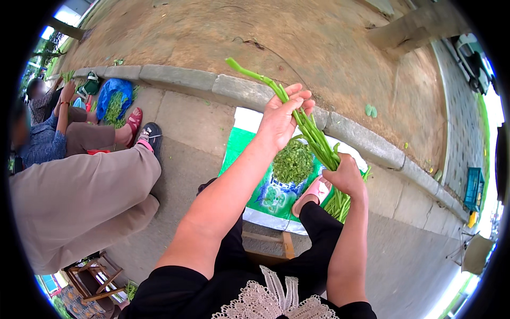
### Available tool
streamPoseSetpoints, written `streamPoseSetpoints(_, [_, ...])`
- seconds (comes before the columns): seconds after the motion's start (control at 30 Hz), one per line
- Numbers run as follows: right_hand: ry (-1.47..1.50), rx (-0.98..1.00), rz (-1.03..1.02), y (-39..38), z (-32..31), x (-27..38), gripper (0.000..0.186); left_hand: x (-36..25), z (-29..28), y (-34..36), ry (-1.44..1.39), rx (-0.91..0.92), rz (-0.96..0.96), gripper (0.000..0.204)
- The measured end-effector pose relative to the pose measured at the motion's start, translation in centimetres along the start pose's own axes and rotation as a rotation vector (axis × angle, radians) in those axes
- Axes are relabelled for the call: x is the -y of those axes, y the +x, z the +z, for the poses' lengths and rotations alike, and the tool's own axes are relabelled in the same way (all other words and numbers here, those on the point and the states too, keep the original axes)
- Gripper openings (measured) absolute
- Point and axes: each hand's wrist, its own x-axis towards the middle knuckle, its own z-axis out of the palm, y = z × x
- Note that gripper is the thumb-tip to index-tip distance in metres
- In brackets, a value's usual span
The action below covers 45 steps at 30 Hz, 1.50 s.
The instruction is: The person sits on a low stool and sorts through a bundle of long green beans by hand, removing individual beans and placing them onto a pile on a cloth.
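A bunch of long green leaf-vegetable stems (pixel 313 132) stretches slantwise between my hands. My left hand (pixel 284 114) has its thumb and fingers closed around the upper part, and one thicker stem end pokes out beyond it. My right hand (pixel 348 174) grips the lower end of the bunch. Below them a heap of chopped green leaves (pixel 293 161) rests on a green and white sheet (pixel 241 146) on the ground. More stems (pixel 338 206) lie at the sheet's right side, beside my foot in a pink shoe (pixel 319 190).
A stone kerb (pixel 175 78) runs behind the sheet, with bare soil beyond. Close on my left, a person in brown trousers (pixel 90 186) sits near others. A blue bag of greens (pixel 114 98) lies there. A wooden chair (pixel 98 282) stands lower left, a teal crate (pixel 473 189) far right.
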Motion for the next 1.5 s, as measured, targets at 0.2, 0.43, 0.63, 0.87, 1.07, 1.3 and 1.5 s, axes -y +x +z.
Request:
streamPoseSetpoints(0.2, [0.044, 0.012, 0.019, -0.1, -0.1, 1.1, 0.030, -0.6, -0.2, -0.1, -0.001, 0.020, -0.005, 0.034])
streamPoseSetpoints(0.43, [-0.021, -0.026, -0.015, 0.4, 0.4, 0.1, 0.029, -1.3, -0.4, 0.2, 0.033, -0.063, 0.040, 0.029])
streamPoseSetpoints(0.63, [-0.064, -0.033, -0.025, 0.1, 0.3, 2.3, 0.028, -2.3, -2.5, -0.2, -0.009, -0.181, 0.125, 0.025])
streamPoseSetpoints(0.87, [-0.151, -0.159, -0.192, -3.5, 1.0, 3.6, 0.025, -4.4, -3.4, -6.0, 0.127, -0.232, 0.143, 0.027])
streamPoseSetpoints(1.07, [-0.383, -0.238, -0.354, -10.1, -0.1, 6.3, 0.020, -6.6, -4.7, -14.5, 0.242, -0.073, 0.114, 0.031])
streamPoseSetpoints(1.3, [-0.446, -0.218, -0.393, -17.4, 2.0, 7.3, 0.019, -8.5, -7.9, -24.8, 0.463, -0.040, 0.096, 0.024])
streamPoseSetpoints(1.5, [-0.524, -0.190, -0.440, -20.2, 4.8, 7.8, 0.022, -8.8, -10.8, -29.7, 0.165, -0.108, 0.057, 0.020])
